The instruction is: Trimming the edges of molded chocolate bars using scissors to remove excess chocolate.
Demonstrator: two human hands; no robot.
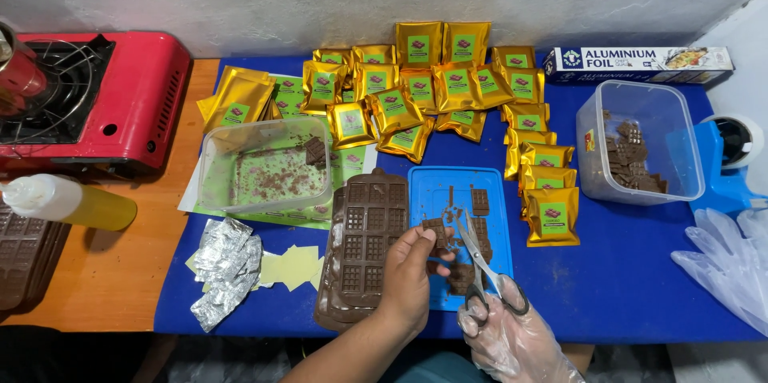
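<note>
Head view: left hand (408, 271) pinches a small chocolate piece (434, 231) by its edges; gloved right hand (506, 333) grips scissors (484, 267), blades barely apart. Chocolate looks light, brittle, smeary: hold the edges lightly.

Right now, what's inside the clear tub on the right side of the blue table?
The clear tub holds brown chocolate pieces heaped against its left and bottom sides. The rest looks empty; anything beneath the heap is hidden.
</note>
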